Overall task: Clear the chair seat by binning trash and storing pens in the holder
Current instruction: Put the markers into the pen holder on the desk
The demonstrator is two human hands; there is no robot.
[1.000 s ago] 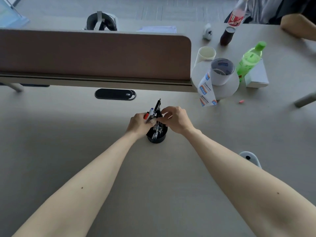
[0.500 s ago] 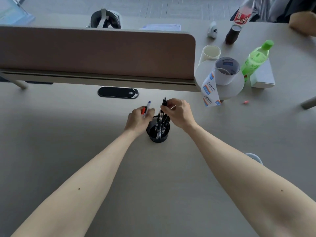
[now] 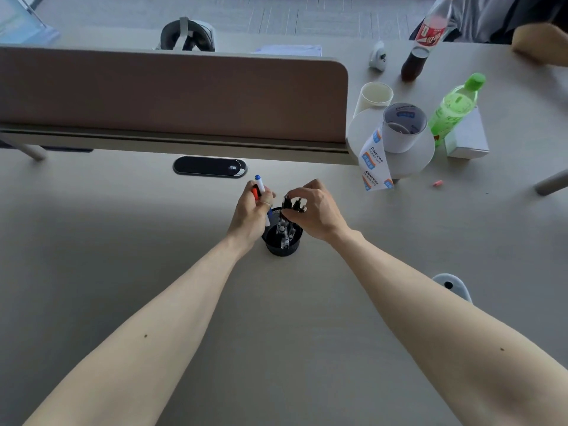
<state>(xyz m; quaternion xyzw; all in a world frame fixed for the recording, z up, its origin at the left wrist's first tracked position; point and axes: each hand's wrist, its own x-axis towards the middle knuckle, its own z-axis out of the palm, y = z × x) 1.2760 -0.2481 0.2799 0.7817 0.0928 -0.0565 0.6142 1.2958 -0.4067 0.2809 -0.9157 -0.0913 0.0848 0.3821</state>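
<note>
Standing on the counter point(image 3: 307, 333) between both wrists, the holder point(image 3: 282, 243) is a black mesh cup already stuffed with dark pens point(image 3: 284, 230). The right hand point(image 3: 316, 210) hovers over its mouth, fingers point(image 3: 292, 214) pinched narrow around the tops of a few black pens that sit partly inside, apparently being lowered in. The left hand point(image 3: 250, 212) is just beside the rim, curled around two markers: a blue one point(image 3: 260, 184) sticking up above the knuckles with its lower end near the holder, and an orange one point(image 3: 255, 193) mostly hidden in the grip.

The pen half of the job looks nearly finished: one bunch is going in, and the two markers are not yet stored. Neither the chair seat nor a bin is in view, so whether trash remains there cannot be told.

Further out, a brown divider point(image 3: 172, 96) crosses the counter behind the hands, with a black grommet point(image 3: 210, 166) below it. To the right stand a tape roll point(image 3: 402, 127), a paper cup point(image 3: 375, 95) and a green bottle point(image 3: 455, 106).
</note>
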